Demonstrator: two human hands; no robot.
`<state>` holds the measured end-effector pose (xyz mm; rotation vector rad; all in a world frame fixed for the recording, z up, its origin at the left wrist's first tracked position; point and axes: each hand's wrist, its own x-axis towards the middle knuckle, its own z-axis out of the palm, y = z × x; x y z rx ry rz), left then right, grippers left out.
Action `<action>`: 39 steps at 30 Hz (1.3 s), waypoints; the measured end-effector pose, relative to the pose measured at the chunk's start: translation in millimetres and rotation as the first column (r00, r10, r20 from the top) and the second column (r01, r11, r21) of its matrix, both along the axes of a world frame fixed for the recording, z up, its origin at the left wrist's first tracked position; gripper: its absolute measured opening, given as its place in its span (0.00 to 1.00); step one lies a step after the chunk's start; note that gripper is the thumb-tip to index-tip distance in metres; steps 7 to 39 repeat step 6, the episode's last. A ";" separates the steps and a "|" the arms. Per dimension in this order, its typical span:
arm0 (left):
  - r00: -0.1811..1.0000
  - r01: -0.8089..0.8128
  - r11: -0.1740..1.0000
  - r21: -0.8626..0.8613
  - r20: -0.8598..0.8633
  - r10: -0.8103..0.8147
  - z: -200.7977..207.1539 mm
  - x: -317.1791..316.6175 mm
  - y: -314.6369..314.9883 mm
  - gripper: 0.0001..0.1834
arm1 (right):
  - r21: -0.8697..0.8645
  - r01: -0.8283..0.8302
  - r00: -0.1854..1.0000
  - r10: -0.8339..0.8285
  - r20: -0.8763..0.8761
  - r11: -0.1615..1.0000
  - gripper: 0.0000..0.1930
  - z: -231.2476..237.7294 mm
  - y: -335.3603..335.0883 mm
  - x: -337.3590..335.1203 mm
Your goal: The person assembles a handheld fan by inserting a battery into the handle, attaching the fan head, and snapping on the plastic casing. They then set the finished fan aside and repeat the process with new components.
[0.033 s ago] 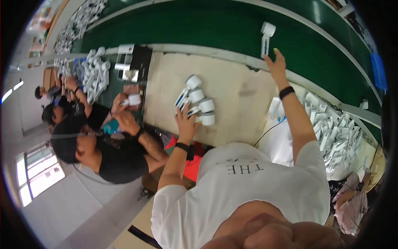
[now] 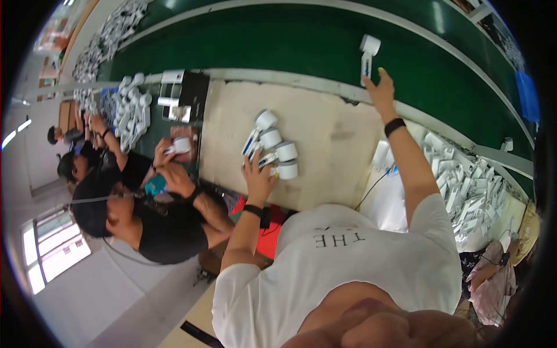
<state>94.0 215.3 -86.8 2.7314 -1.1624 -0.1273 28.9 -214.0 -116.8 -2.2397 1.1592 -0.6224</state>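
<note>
Several white hand-held devices, each with a drum-shaped head and a slim handle, lie in a slanting row on the pale work board, among them one with its head (image 2: 266, 119) at the far end. My left hand (image 2: 259, 178) rests at the handle ends of this group with fingers spread; whether it grips any handle is hard to see. Over the far edge of the board reaches my right hand (image 2: 381, 94), thumb and fingers apart. Its thumb is at the near end of another such device (image 2: 366, 62), which lies on the green belt; I cannot tell whether they touch.
Beyond the board (image 2: 316, 130) runs the green belt (image 2: 278, 43). A heap of white parts (image 2: 473, 185) lies at right, near a thin black cable (image 2: 369, 190). At left, a co-worker (image 2: 168, 226) handles a similar device. A black-sided box (image 2: 194, 95) stands at the board's far left corner.
The whole view has shifted slightly. Against the board's edge, my right hand is a little farther out, nearer the device on the belt. My left hand keeps its place by the group.
</note>
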 end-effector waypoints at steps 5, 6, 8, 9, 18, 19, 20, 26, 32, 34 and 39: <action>0.992 -0.122 0.992 -0.042 0.037 0.123 -5.3 33.3 -18.3 0.17 | 0.139 0.011 0.972 0.022 -0.236 0.990 0.39 -10.4 -10.4 41.9; 0.990 -0.141 0.990 -0.027 0.027 0.142 -1.7 38.9 -21.7 0.17 | 0.123 -0.027 0.956 0.061 -0.286 0.992 0.39 -19.0 -16.1 43.2; 0.990 -0.141 0.990 -0.027 0.027 0.142 -1.7 38.9 -21.7 0.17 | 0.123 -0.027 0.956 0.061 -0.286 0.992 0.39 -19.0 -16.1 43.2; 0.990 -0.141 0.990 -0.027 0.027 0.142 -1.7 38.9 -21.7 0.17 | 0.123 -0.027 0.956 0.061 -0.286 0.992 0.39 -19.0 -16.1 43.2; 0.990 -0.141 0.990 -0.027 0.027 0.142 -1.7 38.9 -21.7 0.17 | 0.123 -0.027 0.956 0.061 -0.286 0.992 0.39 -19.0 -16.1 43.2; 0.990 -0.141 0.990 -0.027 0.027 0.142 -1.7 38.9 -21.7 0.17 | 0.123 -0.027 0.956 0.061 -0.286 0.992 0.39 -19.0 -16.1 43.2; 0.990 -0.141 0.990 -0.027 0.027 0.142 -1.7 38.9 -21.7 0.17 | 0.123 -0.027 0.956 0.061 -0.286 0.992 0.39 -19.0 -16.1 43.2; 0.990 -0.141 0.990 -0.027 0.027 0.142 -1.7 38.9 -21.7 0.17 | 0.123 -0.027 0.956 0.061 -0.286 0.992 0.39 -19.0 -16.1 43.2; 0.990 -0.141 0.990 -0.027 0.027 0.142 -1.7 38.9 -21.7 0.17 | 0.123 -0.027 0.956 0.061 -0.286 0.992 0.39 -19.0 -16.1 43.2; 0.990 -0.141 0.990 -0.027 0.027 0.142 -1.7 38.9 -21.7 0.17 | 0.123 -0.027 0.956 0.061 -0.286 0.992 0.39 -19.0 -16.1 43.2; 0.990 -0.141 0.990 -0.027 0.027 0.142 -1.7 38.9 -21.7 0.17 | 0.123 -0.027 0.956 0.061 -0.286 0.992 0.39 -19.0 -16.1 43.2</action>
